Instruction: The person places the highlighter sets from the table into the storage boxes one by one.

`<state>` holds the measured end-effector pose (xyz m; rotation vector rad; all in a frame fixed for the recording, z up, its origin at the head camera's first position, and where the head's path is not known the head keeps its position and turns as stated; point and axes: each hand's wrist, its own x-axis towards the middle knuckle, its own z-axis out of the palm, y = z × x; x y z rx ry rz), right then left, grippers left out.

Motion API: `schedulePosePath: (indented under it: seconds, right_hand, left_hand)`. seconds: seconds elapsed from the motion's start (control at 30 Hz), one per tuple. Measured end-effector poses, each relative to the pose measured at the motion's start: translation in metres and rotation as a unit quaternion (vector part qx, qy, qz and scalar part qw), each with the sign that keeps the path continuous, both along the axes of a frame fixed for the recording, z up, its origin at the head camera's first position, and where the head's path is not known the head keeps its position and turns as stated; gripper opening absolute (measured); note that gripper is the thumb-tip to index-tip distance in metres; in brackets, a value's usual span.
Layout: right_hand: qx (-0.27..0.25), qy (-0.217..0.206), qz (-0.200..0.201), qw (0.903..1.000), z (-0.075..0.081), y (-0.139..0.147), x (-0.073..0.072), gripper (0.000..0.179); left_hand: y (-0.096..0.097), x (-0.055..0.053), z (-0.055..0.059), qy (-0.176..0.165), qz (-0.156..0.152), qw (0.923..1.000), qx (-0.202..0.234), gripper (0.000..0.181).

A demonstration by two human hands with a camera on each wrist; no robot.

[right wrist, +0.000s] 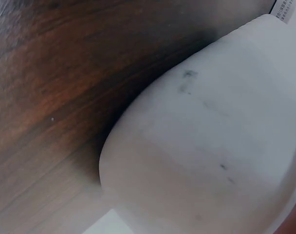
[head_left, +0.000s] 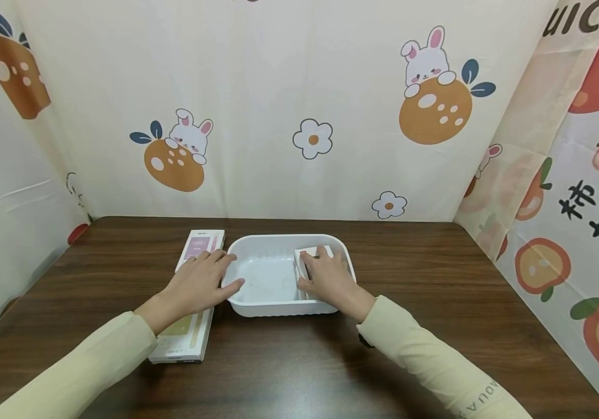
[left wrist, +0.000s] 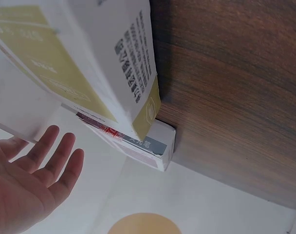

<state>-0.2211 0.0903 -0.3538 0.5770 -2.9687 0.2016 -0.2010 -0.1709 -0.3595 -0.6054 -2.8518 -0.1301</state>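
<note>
Item 1: white plastic basin (head_left: 278,310), centre of the head view, on a dark wood-grain table (head_left: 409,361).
Item 2: small white box (head_left: 299,269), in the right half of the basin, partly hidden by the right hand (head_left: 329,280). The fingers bend over its top, thumb at its left side; the hold looks like a pinch, though the far fingertips are covered.
Item 3: left hand (head_left: 200,283), at the basin's left rim, fingers apart and loosely bent, gripping nothing. Whether the thumb touches the rim cannot be told.
Item 4: olive-labelled box (left wrist: 50,58) and purple-labelled box (head_left: 200,246), left of the basin, partly beneath the left hand in the head view.

Handling note: the step in hand appears to be managing the small box within the basin. Best done with thumb and fingers on opposite faces, the box kept level and off the right wall, the left hand lightly steadying the rim.

Views compared: the head view hides the join in item 4; the left wrist view shows two separate boxes, a printed code on the nearer. The right wrist view gives the basin's outer wall with dark marks, absent overhead, but not the small box's grip.
</note>
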Motion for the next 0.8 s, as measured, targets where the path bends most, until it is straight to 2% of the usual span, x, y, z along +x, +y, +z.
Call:
schedulePosePath:
  seconds: [0.53,0.8]
  right_hand:
    - [0.005,-0.025,-0.012,0.9996,-0.0011,0.0004,-0.0004,0.051]
    - [-0.011,-0.012,0.009,0.9998,0.0028,0.0047,0.0029,0.044]
  left_hand:
    - [0.0005,0.0003,-0.0001,-0.005,0.000,1.0000,0.001,0.059]
    - [0.0005,0.0009,0.0012,-0.010,0.001,1.0000,0.000,0.059]
